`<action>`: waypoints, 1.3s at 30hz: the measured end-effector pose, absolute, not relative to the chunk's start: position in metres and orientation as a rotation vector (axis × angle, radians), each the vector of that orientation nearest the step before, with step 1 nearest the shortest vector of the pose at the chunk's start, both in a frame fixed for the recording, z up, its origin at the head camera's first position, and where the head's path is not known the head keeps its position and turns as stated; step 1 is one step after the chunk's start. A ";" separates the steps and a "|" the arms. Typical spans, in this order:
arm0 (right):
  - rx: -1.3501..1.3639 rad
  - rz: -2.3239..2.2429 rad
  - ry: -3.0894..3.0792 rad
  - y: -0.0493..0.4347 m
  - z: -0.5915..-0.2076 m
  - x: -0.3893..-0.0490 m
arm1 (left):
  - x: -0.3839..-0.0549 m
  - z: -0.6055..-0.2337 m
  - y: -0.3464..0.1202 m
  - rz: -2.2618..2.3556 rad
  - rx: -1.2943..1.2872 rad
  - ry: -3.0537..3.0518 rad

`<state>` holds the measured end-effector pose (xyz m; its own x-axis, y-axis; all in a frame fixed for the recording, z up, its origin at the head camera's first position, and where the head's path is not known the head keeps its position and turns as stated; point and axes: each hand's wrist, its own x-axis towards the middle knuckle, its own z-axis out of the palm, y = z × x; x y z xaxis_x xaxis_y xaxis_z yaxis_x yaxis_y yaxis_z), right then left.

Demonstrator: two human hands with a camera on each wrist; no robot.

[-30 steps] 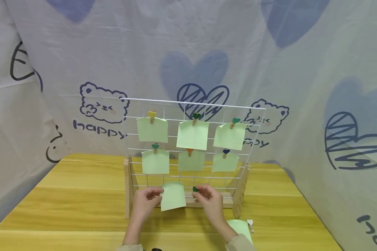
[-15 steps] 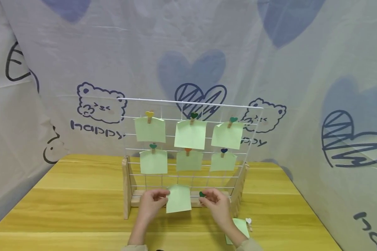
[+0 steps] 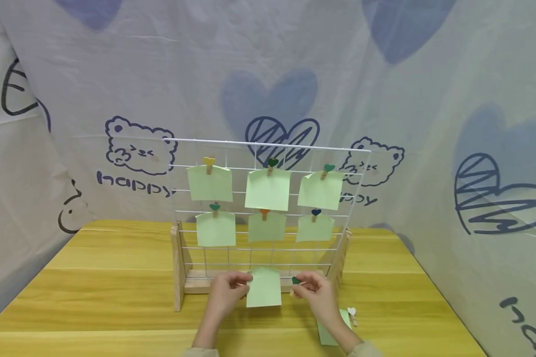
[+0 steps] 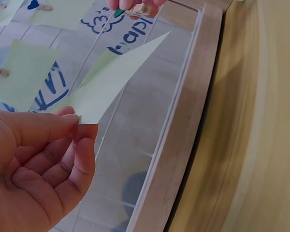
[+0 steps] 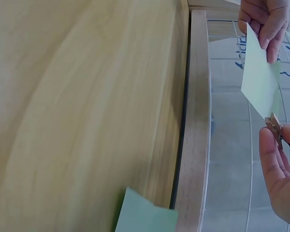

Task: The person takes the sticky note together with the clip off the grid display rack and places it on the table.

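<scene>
A pale green paper note is pinched at its left edge by my left hand, in front of the lower part of a white wire grid rack. In the left wrist view the note tilts away from the thumb and fingertips. My right hand pinches a small wooden clothespin with a dark green heart, just right of the note. In the right wrist view the clothespin is by the note's near edge; whether they touch I cannot tell.
Several green notes hang in two rows on the grid, such as one under a yellow heart clothespin. Another note lies on the wooden table, partly behind my right forearm, beside a white heart clothespin. A printed cloth hangs behind.
Both hands have moved right and slightly down along the rack, carrying the note and the clothespin. The note now faces the head camera more squarely. The head view has shifted slightly.
</scene>
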<state>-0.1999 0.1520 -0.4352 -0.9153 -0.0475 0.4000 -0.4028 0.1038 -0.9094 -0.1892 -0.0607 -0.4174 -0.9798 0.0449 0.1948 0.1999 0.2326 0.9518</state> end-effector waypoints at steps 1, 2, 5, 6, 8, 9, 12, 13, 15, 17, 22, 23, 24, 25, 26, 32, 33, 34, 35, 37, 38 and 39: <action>0.449 1.885 -2.112 0.153 -0.436 -0.200 | -0.189 -0.418 -0.059 -1.857 -0.245 -2.364; 0.455 1.886 -2.111 0.155 -0.437 -0.201 | -0.190 -0.418 -0.058 -1.858 -0.254 -2.362; 0.444 1.900 -2.127 0.160 -0.439 -0.202 | -0.191 -0.420 -0.055 -1.861 -0.274 -2.356; 0.425 1.910 -2.139 0.161 -0.439 -0.203 | -0.191 -0.420 -0.053 -1.864 -0.277 -2.357; 0.380 1.918 -2.172 0.165 -0.441 -0.204 | -0.191 -0.422 -0.051 -1.864 -0.283 -2.360; 0.361 1.920 -2.186 0.166 -0.441 -0.204 | -0.191 -0.422 -0.050 -1.862 -0.285 -2.363; 0.308 1.936 -2.206 0.170 -0.443 -0.206 | -0.191 -0.424 -0.046 -1.862 -0.292 -2.378; 0.295 1.932 -2.214 0.171 -0.443 -0.206 | -0.191 -0.425 -0.045 -1.860 -0.295 -2.380; 0.282 1.926 -2.227 0.173 -0.443 -0.206 | -0.192 -0.426 -0.043 -1.860 -0.300 -2.386; 0.275 1.916 -2.244 0.175 -0.443 -0.206 | -0.192 -0.427 -0.041 -1.862 -0.304 -2.391; 0.330 1.865 -2.280 0.179 -0.443 -0.207 | -0.191 -0.429 -0.036 -1.844 -0.319 -2.413; 0.337 1.853 -2.288 0.179 -0.443 -0.207 | -0.191 -0.430 -0.035 -1.837 -0.320 -2.419; 0.347 1.837 -2.296 0.180 -0.444 -0.207 | -0.191 -0.430 -0.034 -1.833 -0.320 -2.424; 0.352 1.823 -2.302 0.180 -0.444 -0.208 | -0.190 -0.431 -0.033 -1.829 -0.319 -2.429; 0.352 1.810 -2.309 0.181 -0.445 -0.208 | -0.190 -0.431 -0.032 -1.828 -0.315 -2.434; 0.372 1.694 -2.384 0.185 -0.446 -0.210 | -0.192 -0.435 -0.028 -1.837 -0.320 -2.438; 0.391 1.651 -2.405 0.186 -0.446 -0.210 | -0.193 -0.436 -0.027 -1.831 -0.323 -2.440; 0.409 1.595 -2.428 0.187 -0.446 -0.210 | -0.193 -0.437 -0.026 -1.827 -0.325 -2.444; 0.428 1.548 -2.448 0.188 -0.446 -0.210 | -0.193 -0.437 -0.026 -1.823 -0.329 -2.447; 0.459 1.459 -2.491 0.190 -0.447 -0.211 | -0.193 -0.438 -0.024 -1.810 -0.339 -2.454; 0.470 1.422 -2.514 0.191 -0.448 -0.212 | -0.193 -0.438 -0.024 -1.805 -0.342 -2.459; 0.484 1.394 -2.532 0.192 -0.449 -0.213 | -0.193 -0.439 -0.023 -1.803 -0.350 -2.461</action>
